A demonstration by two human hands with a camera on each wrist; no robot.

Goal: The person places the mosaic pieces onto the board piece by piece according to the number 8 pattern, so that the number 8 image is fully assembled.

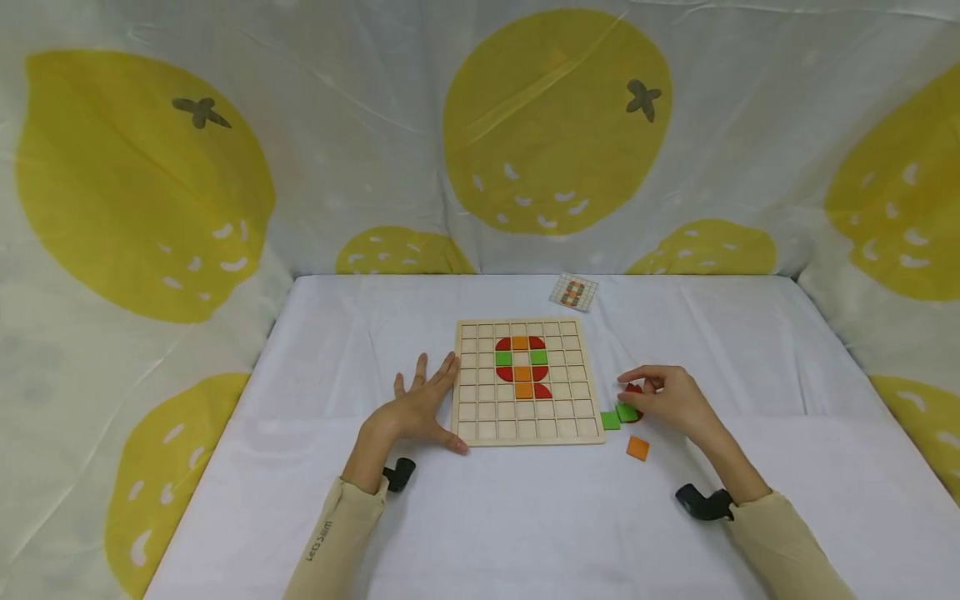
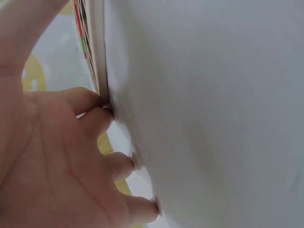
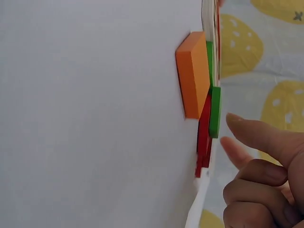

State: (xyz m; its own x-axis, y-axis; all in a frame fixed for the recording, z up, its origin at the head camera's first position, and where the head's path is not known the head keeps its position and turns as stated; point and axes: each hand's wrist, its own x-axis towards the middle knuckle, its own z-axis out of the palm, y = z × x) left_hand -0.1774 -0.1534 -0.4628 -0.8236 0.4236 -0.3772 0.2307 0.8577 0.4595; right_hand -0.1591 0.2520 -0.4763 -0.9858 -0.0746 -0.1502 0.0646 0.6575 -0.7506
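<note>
A pale wooden grid board [image 1: 483, 410] lies in the middle of the table, with red rounded pieces, orange squares and green squares set in its upper cells. My left hand [image 1: 420, 410] rests spread at its left edge, index finger and thumb against the frame. Right of the board, my right hand [image 1: 669, 402] hovers over a small pile, thumb [image 3: 259, 133] and index finger apart with nothing between them, the other fingers curled. Just beyond the thumb tip, a green square tile [image 3: 215, 113] lies on red pieces [image 3: 203, 124]. Nearby are an orange square tile [image 1: 637, 448] and a second green tile [image 1: 611, 421].
A small pattern card [image 1: 574, 292] lies behind the board near the table's back edge. White cloth [image 1: 525, 517] covers the table, and lemon-printed curtains [image 1: 555, 125] stand at the back and both sides. Each wrist carries a black camera mount [image 1: 703, 502].
</note>
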